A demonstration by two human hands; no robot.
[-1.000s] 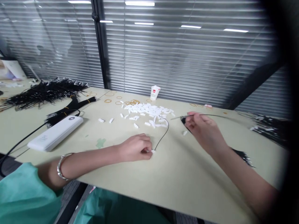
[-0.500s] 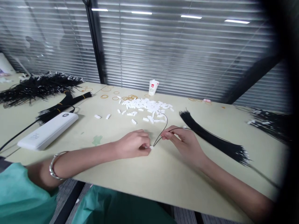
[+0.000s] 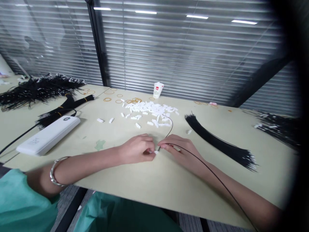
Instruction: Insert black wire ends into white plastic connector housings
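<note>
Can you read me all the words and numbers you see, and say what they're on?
None are clear enough to quote.
Cup: a red square with print below, too small to read.
Power bank: grey marks, too blurred; its round dark spot, too small.
Red-and-white scrap: too blurred to tell if it has words.

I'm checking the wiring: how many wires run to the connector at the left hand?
2: the back wire curves toward the white pile; the front wire trails from the right hand. The fingers may hide others.
</note>
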